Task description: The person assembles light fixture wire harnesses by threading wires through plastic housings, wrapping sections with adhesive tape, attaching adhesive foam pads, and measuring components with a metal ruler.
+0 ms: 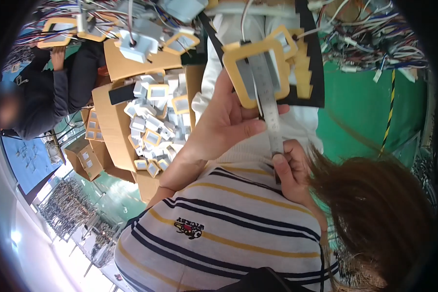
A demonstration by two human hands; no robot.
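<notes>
My left hand grips a grey plastic housing with a yellow rim, and a cable runs from its top. A steel ruler lies lengthwise across the housing, its far end inside the yellow rim. My right hand pinches the ruler's near end between thumb and fingers. Just behind the held housing is a second, smaller yellow-rimmed piece, partly covered by it. Pieces of yellow tape stick to a black sheet beside it.
On the left, a cardboard box is full of grey and yellow-rimmed housings. Wired housings and bundled cables lie along the far side. Another person sits at far left. Yellow-black tape marks the green floor.
</notes>
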